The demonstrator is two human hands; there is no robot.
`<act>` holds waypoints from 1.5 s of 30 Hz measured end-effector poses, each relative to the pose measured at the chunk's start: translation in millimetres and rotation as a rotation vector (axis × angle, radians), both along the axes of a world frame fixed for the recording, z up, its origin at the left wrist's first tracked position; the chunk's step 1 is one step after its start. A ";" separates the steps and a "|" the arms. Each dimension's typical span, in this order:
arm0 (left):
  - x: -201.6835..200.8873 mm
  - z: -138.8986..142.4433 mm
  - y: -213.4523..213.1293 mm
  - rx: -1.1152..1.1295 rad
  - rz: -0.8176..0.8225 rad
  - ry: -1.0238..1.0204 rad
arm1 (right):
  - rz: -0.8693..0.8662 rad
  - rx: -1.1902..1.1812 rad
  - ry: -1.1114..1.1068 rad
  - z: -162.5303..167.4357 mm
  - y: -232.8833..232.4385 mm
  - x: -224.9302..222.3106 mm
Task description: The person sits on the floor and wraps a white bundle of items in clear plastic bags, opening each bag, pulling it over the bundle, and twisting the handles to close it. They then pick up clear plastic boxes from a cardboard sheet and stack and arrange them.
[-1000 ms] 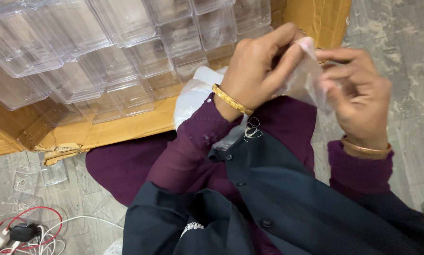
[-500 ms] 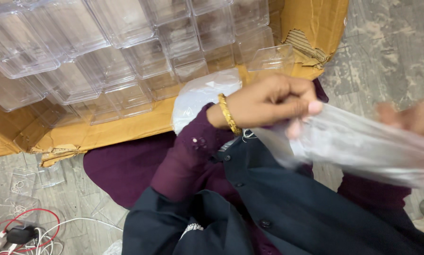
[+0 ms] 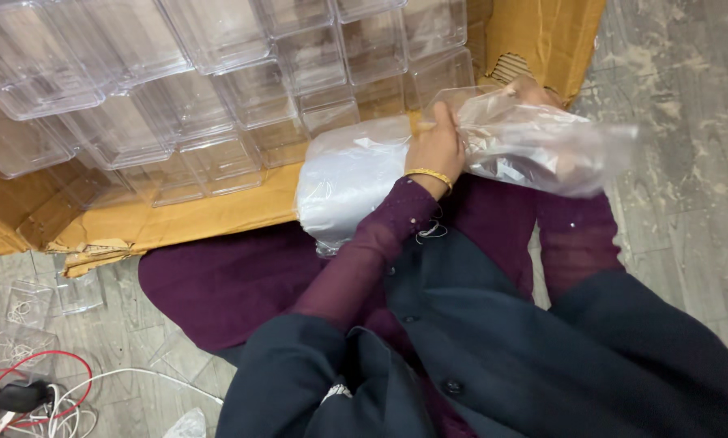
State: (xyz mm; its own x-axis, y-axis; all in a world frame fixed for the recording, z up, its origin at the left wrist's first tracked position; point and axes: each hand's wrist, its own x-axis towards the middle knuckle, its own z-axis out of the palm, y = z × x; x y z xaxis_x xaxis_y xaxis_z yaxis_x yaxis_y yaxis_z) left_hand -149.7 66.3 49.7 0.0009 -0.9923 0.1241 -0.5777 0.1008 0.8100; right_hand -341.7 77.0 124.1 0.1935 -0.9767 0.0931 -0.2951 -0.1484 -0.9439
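Clear plastic bag (image 3: 542,142), crumpled, gripped at its mouth by the left hand (image 3: 437,146); right hand (image 3: 534,91) sits inside it, grip unclear. Far left, empty transparent boxes (image 3: 218,81) fill a cardboard carton (image 3: 542,32).

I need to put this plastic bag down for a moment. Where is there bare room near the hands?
Bare grey floor lies right of the cardboard box, beyond the clear bag that the left hand grips. The box is packed with clear plastic cases. A wrapped bundle fills its front edge. Cables clutter the lower-left floor.
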 end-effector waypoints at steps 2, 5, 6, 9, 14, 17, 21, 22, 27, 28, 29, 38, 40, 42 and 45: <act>5.6 10.3 -1.5 -0.153 -0.001 0.184 | 0.004 -0.089 0.111 13.9 3.9 -0.7; 20.8 33.0 0.0 0.040 -0.086 0.543 | -0.114 -0.280 0.280 34.4 23.0 -17.9; 21.1 41.1 4.1 0.010 -0.161 0.563 | -0.188 -0.342 0.289 36.0 34.9 -25.1; 19.0 61.2 13.3 0.028 -0.336 0.668 | -0.233 0.093 -0.201 29.2 44.2 -50.9; 9.2 61.9 10.5 0.163 -0.536 0.880 | -0.319 0.208 -0.485 -21.7 51.8 -58.2; 5.9 45.1 6.9 0.267 -0.669 0.863 | -0.268 0.316 -0.628 -34.3 58.2 -49.6; -2.5 27.9 5.3 0.073 -0.389 0.169 | -0.165 0.495 -0.812 -24.9 65.8 -25.8; -4.3 26.8 4.3 0.016 -0.350 0.120 | -0.133 0.530 -0.841 -20.1 65.2 -20.2; -19.8 37.9 -9.5 -0.097 -0.303 0.108 | 0.058 0.666 -0.965 -0.2 63.0 -13.1; -26.7 42.5 -13.1 -0.117 -0.305 0.132 | 0.138 0.629 -0.921 1.3 63.1 -16.5; -30.8 45.1 -16.1 -0.134 -0.305 0.155 | 0.232 0.589 -0.884 -0.7 66.1 -18.6; 103.2 36.5 -62.7 0.068 -0.203 -0.235 | -0.557 0.257 0.015 -35.8 57.1 -164.9; 160.0 24.1 -61.0 0.360 -0.175 -0.479 | -0.692 0.285 0.065 -64.8 50.4 -191.8; 195.8 10.6 -58.6 0.641 -0.133 -0.441 | -0.804 0.322 0.032 -96.3 29.7 -202.1; 219.8 -10.0 -44.4 0.630 -0.111 -0.493 | -0.834 0.368 -0.318 -121.8 -9.7 -199.6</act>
State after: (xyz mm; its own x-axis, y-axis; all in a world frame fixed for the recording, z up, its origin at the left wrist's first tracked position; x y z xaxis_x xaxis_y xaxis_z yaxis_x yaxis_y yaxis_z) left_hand 70.1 21.9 39.8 -0.0109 -0.8668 -0.4985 -0.8967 -0.2122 0.3885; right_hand -541.3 67.3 2.2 -0.5571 -0.7671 -0.3180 0.1057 0.3143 -0.9434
